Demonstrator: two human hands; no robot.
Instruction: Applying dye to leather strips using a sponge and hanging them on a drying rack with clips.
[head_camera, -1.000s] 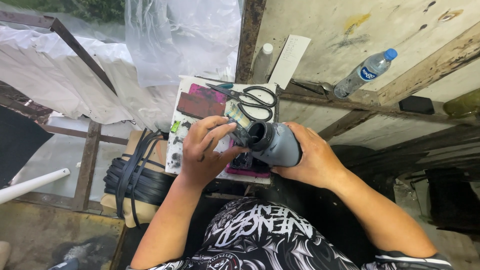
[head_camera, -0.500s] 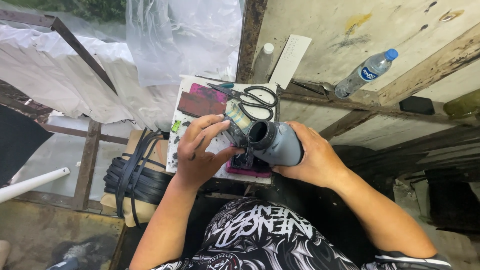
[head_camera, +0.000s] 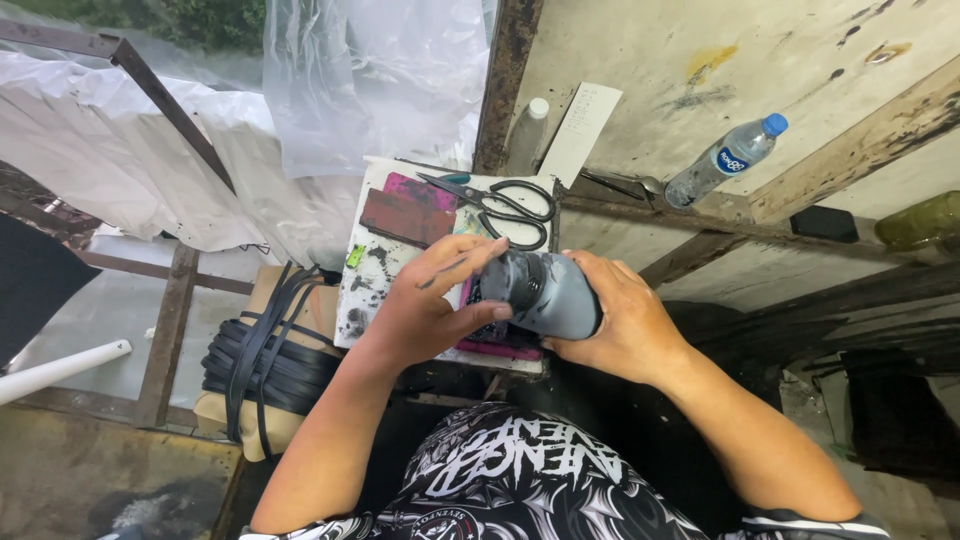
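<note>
Centrally placed, just right of mid-frame: a grey bottle (head_camera: 550, 295) lying on its side, dark cap end turned toward frame left, over the stained white board (head_camera: 362, 290). Cradled from the right by the right hand (head_camera: 620, 325), fingers wrapped round the body, seemingly to steady it against turning. Pinched at the cap end by the left hand (head_camera: 435, 300), thumb below and fingers curled over the top, a grip suited to twisting; cap on or off, and any contents, impossible to tell through the opaque wall. Behind, toward upper centre, black-handled scissors (head_camera: 500, 205) lying closed on the board beside a dark red block (head_camera: 405, 215), both within easy reach. Further up, a small white-capped bottle (head_camera: 527, 135) upright against the rusty post. At upper right, a clear plastic water bottle (head_camera: 725, 160) with blue cap, lying tilted, apparently empty or nearly so. At lower left, a bundle of black straps (head_camera: 265, 365) draped over a cardboard box (head_camera: 225, 420), contents hidden.
</note>
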